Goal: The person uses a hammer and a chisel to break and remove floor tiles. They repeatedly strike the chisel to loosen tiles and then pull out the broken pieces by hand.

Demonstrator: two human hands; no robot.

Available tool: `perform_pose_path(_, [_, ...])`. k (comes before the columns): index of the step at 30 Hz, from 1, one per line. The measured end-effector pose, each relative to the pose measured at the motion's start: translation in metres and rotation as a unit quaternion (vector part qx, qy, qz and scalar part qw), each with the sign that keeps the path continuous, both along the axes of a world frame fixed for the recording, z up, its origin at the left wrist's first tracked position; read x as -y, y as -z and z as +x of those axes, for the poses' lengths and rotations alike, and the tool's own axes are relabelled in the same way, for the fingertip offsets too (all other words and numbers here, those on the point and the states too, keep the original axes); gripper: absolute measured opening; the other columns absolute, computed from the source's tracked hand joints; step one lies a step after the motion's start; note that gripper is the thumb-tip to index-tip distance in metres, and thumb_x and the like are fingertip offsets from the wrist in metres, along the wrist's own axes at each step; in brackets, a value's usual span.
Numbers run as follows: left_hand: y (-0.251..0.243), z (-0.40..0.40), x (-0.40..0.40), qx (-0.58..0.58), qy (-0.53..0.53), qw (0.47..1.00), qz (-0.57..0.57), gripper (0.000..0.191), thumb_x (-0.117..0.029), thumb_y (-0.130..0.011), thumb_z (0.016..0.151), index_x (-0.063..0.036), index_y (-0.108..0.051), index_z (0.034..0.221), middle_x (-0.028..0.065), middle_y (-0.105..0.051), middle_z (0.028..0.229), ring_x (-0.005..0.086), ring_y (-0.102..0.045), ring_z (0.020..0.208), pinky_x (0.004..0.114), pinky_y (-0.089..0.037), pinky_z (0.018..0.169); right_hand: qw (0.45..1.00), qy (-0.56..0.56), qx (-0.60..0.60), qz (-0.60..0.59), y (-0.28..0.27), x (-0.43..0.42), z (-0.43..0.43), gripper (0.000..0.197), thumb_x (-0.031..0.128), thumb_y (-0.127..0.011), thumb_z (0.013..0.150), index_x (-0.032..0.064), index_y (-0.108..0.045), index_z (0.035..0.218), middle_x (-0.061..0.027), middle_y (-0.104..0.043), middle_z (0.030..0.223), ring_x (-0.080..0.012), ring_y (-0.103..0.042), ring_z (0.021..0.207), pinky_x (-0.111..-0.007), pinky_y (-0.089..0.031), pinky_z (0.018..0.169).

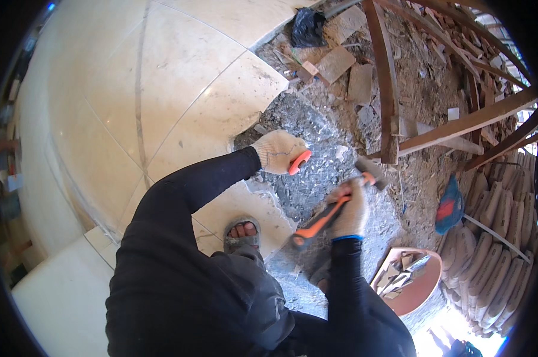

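Note:
My left hand, in a knitted work glove, is closed around a chisel with an orange hand guard; its blade is hidden. It is over the rough grey bed beside the jagged edge of the cream floor tiles. To the right, my right hand, also gloved, grips the orange and black handle of a hammer. The hammer's head points away from me, right of the chisel, and is slightly blurred.
Wooden posts and braces stand at the upper right, near loose tile pieces and a black plastic bag. A container of tile shards sits at lower right, beside stacked sacks. My sandalled foot rests on tile.

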State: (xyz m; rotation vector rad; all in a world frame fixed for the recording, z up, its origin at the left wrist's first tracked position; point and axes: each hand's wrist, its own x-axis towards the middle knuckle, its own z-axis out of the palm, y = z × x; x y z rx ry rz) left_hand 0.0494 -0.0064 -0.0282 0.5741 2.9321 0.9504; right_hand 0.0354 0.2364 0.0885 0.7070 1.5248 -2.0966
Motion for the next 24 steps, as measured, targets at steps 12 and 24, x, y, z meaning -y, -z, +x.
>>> perform_pose_path(12, [-0.01, 0.002, 0.001, 0.046, 0.015, 0.999, 0.016, 0.018, -0.028, -0.075, 0.087, -0.0125, -0.07, 0.094, 0.0155, -0.074, 0.09, 0.0393, -0.075, 0.086, 0.051, -0.059, 0.075, 0.988, 0.148, 0.019, -0.045, 0.042, 0.067, 0.108, 0.025, 0.033, -0.064, 0.11, 0.0152, -0.051, 0.099, 0.0012, -0.048, 0.069, -0.0119, -0.045, 0.051, -0.03, -0.042, 0.048])
perform_pose_path(24, [-0.031, -0.004, 0.006, 0.093, 0.043, 0.995, -0.011, 0.02, -0.027, -0.079, 0.086, -0.0124, -0.072, 0.098, 0.0152, -0.075, 0.096, 0.04, -0.074, 0.093, 0.049, -0.059, 0.079, 0.993, 0.104, 0.053, -0.027, 0.031, 0.089, 0.126, 0.02, 0.026, -0.061, 0.111, 0.0093, -0.052, 0.105, 0.0015, -0.051, 0.072, -0.009, -0.047, 0.056, -0.029, -0.042, 0.05])
